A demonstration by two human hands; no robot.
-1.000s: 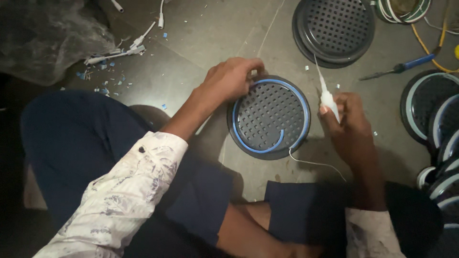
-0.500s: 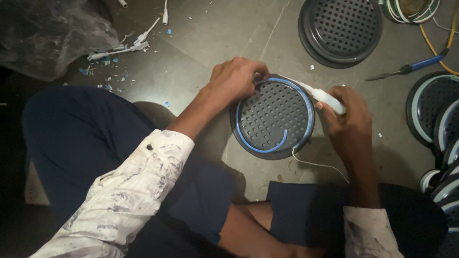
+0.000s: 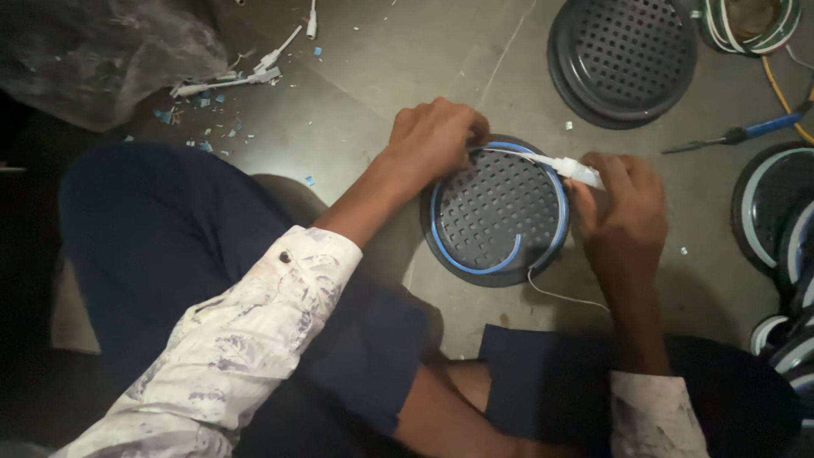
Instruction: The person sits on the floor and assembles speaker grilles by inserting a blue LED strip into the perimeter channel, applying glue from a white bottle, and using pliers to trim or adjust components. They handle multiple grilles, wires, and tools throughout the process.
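Pressing blue strip [image 3: 555, 222] into perforated round tray [image 3: 496, 212] rim: left hand [image 3: 434, 136] clamps top edge; right hand [image 3: 623, 208], white connector [image 3: 581, 170] pinched, now lowered from upright onto rim, seating advancing.

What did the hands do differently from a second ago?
The right hand tipped the white connector from upright to lying flat, bringing it in to the upper right rim of the round perforated disc. The left hand stayed on the top rim, and the blue strip stayed tucked around the inside.
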